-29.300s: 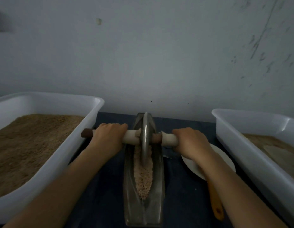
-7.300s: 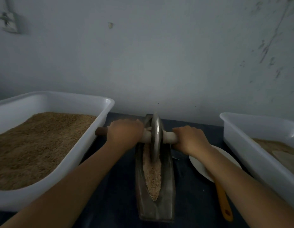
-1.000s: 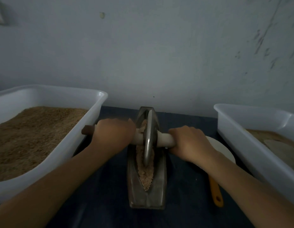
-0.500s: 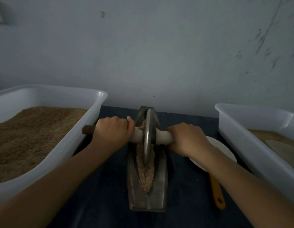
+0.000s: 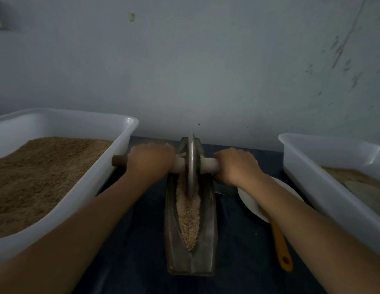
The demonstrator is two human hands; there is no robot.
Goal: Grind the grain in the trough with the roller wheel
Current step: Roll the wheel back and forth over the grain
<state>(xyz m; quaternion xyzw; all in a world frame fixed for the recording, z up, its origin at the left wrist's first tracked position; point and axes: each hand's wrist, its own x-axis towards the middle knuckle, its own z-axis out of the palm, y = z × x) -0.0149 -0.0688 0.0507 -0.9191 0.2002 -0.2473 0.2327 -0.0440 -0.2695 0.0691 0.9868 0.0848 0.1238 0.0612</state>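
— Both hands are wrapped around the axle [image 5: 208, 165], are they?

— Yes. Left hand [image 5: 149, 159] and right hand [image 5: 235, 165] each close in a fist on the wooden axle, one on either side of the roller wheel [image 5: 191, 164]. I judge the even spacing keeps the disc upright in its groove while weight goes down through both arms.

— Take me through the rest, biggest first.

— On the left, a big white tub [image 5: 121, 149] heaped with brown grain, its near corner just beside the axle's dark end. On the right, a second white tub [image 5: 312, 179], only thinly filled. I would guess one is the supply and the other takes the ground meal, though which is which cannot be told.

— And between them?

— A narrow metal trough [image 5: 210, 230], running lengthwise away from the person, so the wheel rolls straight out and back. The wheel stands near the far end; the grain [image 5: 188, 211] lies along the groove in front of it, still coarse, so grinding looks unfinished.

— Smaller things?

— A white plate [image 5: 250, 198] partly under the right forearm, and an orange handle [image 5: 281, 247] pointing toward the person, its working end hidden.

— The surface, the room?

— A dark blue counter [image 5: 138, 240] pushed against a pale, scuffed wall [image 5: 206, 71], in dim light.
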